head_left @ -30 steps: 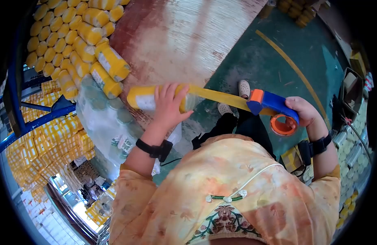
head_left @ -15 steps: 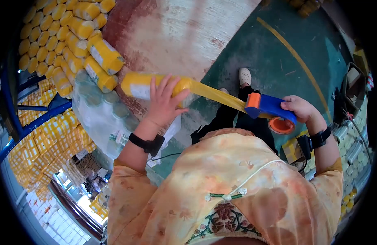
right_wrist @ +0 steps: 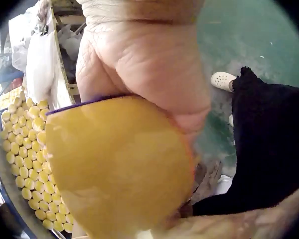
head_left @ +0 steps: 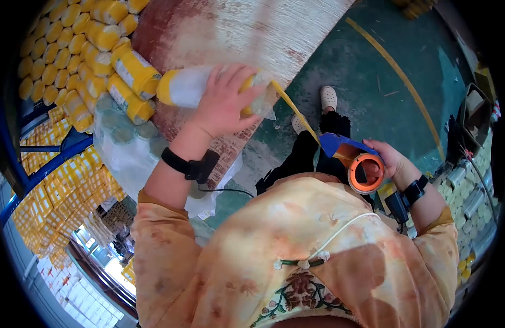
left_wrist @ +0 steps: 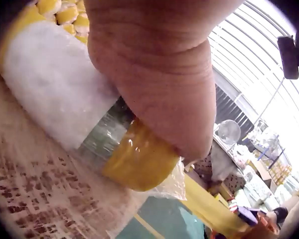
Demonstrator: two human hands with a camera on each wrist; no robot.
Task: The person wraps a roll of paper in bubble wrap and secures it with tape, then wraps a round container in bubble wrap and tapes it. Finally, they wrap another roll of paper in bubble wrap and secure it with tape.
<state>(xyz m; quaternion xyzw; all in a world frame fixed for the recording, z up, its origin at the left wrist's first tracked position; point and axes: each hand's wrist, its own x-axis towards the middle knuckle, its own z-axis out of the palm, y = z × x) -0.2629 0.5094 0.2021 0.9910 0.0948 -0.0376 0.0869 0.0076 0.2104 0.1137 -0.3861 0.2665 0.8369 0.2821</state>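
Observation:
A cylindrical package (head_left: pixel 181 87) in white and yellow wrap lies on the worn wooden board, clear film sticking out at its right end. My left hand (head_left: pixel 225 104) rests over that end, fingers spread across the top; the palm hides part of the package in the left wrist view. From there a yellow tape strip (head_left: pixel 292 108) runs taut to a blue and orange tape dispenser (head_left: pixel 330 145), seen nearly edge-on. My right hand (head_left: pixel 392 158) grips the dispenser beside its orange hub. The yellow tape roll (right_wrist: pixel 119 164) fills the right wrist view, covering the fingertips.
Several similar yellow packages (head_left: pixel 135 74) are stacked at the board's left end. Below them lies a clear plastic bag (head_left: pixel 121 131) of round items. The wooden board (head_left: pixel 252 33) ends beside the green floor (head_left: pixel 383 71). An open box (head_left: pixel 476 115) stands at far right.
The package has turned under my left hand and shifted away from the body, showing more white. My right hand has lowered and tilted the dispenser, and the tape strip is now steeper.

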